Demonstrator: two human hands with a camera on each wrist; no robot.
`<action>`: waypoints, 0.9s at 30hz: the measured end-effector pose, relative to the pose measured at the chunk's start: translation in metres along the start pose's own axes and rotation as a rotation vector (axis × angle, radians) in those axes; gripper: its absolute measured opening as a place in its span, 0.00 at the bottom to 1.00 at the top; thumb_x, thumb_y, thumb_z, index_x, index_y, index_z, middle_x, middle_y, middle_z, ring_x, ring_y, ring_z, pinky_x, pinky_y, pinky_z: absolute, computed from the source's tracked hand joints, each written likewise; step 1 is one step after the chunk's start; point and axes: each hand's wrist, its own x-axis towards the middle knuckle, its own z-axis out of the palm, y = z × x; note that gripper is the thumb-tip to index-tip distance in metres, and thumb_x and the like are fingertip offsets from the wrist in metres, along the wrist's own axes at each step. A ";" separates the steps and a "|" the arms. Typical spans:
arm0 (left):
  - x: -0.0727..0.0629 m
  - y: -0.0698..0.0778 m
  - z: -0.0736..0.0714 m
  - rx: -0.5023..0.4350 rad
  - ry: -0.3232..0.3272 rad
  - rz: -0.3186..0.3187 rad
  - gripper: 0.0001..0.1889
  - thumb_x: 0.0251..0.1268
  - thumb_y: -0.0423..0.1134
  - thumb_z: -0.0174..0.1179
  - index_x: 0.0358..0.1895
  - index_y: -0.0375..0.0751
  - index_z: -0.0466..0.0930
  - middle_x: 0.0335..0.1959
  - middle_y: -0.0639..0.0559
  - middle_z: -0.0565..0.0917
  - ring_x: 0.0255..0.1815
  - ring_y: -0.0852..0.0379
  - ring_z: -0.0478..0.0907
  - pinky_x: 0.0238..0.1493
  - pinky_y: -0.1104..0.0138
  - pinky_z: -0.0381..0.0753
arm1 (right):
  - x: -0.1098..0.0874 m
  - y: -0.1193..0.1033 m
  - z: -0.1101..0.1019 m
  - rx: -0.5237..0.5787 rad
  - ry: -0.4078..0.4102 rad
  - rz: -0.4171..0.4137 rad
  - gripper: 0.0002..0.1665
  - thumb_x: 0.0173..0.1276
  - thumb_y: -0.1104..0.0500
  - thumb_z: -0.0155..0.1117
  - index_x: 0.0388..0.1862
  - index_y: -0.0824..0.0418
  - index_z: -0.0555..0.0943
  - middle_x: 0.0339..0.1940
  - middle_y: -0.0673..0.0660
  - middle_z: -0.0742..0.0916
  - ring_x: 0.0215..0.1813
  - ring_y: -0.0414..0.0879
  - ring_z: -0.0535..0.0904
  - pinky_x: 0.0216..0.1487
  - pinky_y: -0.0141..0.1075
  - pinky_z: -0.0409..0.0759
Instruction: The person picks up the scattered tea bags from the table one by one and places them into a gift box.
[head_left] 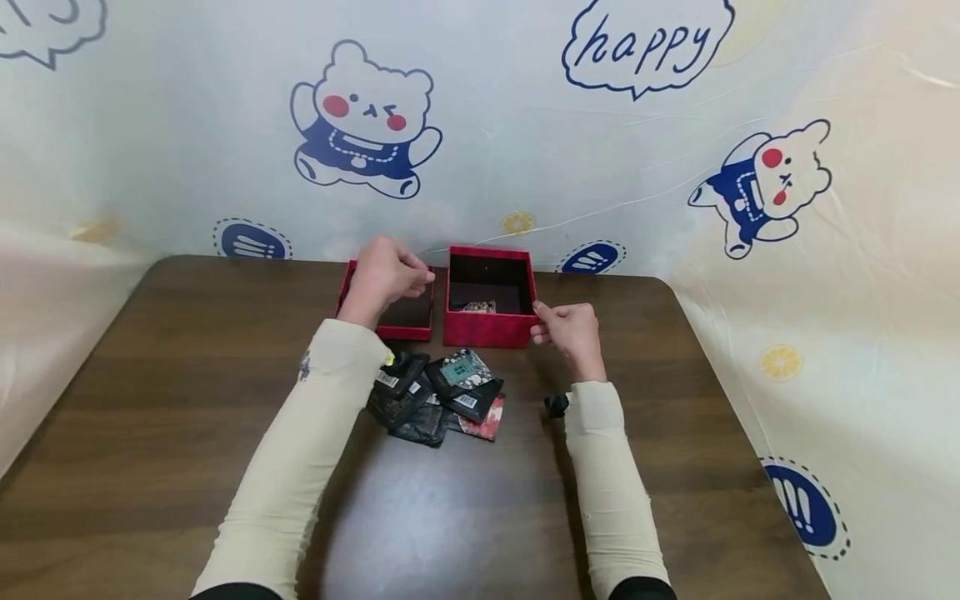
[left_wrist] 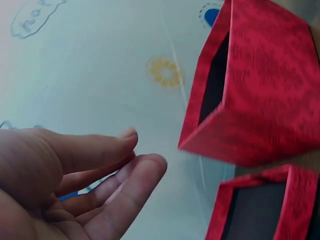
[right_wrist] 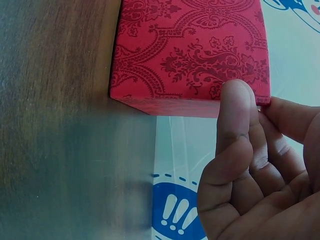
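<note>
A deep red box with a dark inside stands open-topped at the back of the table; a small patterned packet lies in it. My right hand pinches the box's right front corner between thumb and fingers, and the patterned red side shows in the right wrist view. Left of the box sits a shallow red lid, hollow side up. Above it hovers my left hand; in the left wrist view its thumb and bent fingers stand slightly apart, holding nothing.
In front of the lid and box lies a loose pile of several dark flat packets, one with a teal label and one red and white. A printed cloth hangs behind the brown table.
</note>
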 end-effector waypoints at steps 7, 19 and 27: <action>-0.013 -0.026 -0.023 -0.016 -0.022 -0.054 0.10 0.66 0.38 0.69 0.45 0.34 0.89 0.47 0.37 0.84 0.40 0.45 0.88 0.47 0.59 0.86 | 0.002 -0.002 -0.002 -0.006 0.005 -0.007 0.21 0.70 0.46 0.69 0.37 0.65 0.90 0.30 0.64 0.89 0.33 0.56 0.88 0.50 0.48 0.85; -0.040 -0.078 -0.033 -0.142 -0.070 -0.140 0.10 0.66 0.33 0.68 0.46 0.29 0.87 0.42 0.34 0.85 0.33 0.49 0.87 0.43 0.59 0.87 | -0.001 -0.002 -0.001 -0.010 0.005 0.009 0.21 0.70 0.45 0.69 0.38 0.64 0.90 0.29 0.62 0.89 0.37 0.60 0.88 0.34 0.35 0.85; -0.049 -0.111 -0.035 -0.137 -0.096 -0.231 0.15 0.64 0.37 0.70 0.48 0.28 0.86 0.43 0.34 0.83 0.35 0.46 0.86 0.42 0.63 0.87 | -0.001 0.002 0.002 -0.013 0.017 -0.013 0.22 0.69 0.45 0.69 0.37 0.64 0.90 0.27 0.61 0.89 0.31 0.53 0.88 0.37 0.40 0.87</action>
